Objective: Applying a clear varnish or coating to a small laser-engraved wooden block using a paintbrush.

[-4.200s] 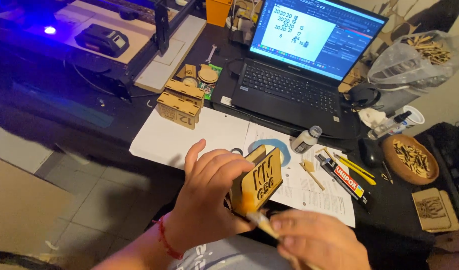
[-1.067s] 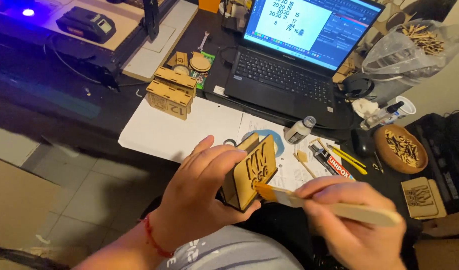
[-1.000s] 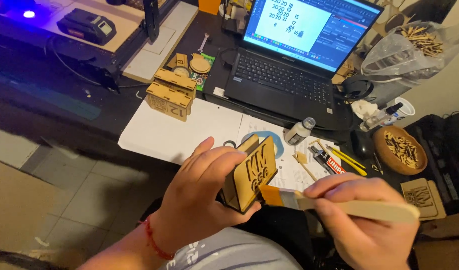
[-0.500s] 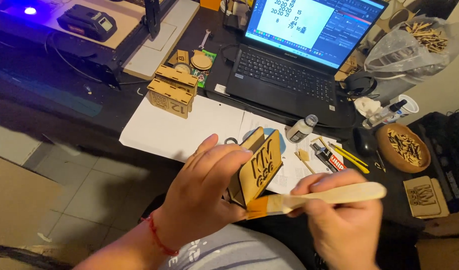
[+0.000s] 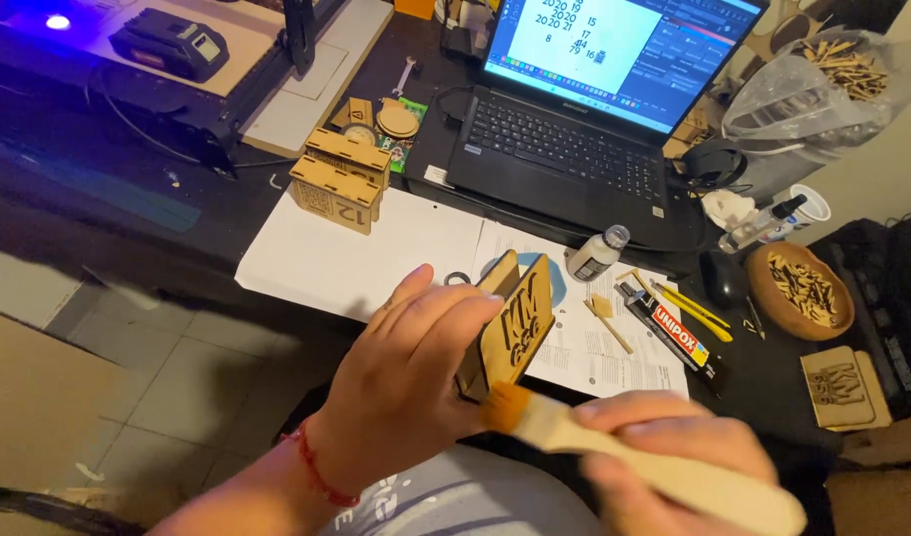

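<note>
Since a moment ago we have tipped the wooden block upright in our left hand; our right hand, below-right, grips the brush, bristles touching its lower edge.

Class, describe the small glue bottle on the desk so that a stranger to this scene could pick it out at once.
Start at the open laptop at the back of the desk. Just below its front right corner, on the printed paper sheets, lies a small glue bottle. It is the only white bottle with a grey cap there; the items beside it are flat: yellow pencils and a black tube.
</note>
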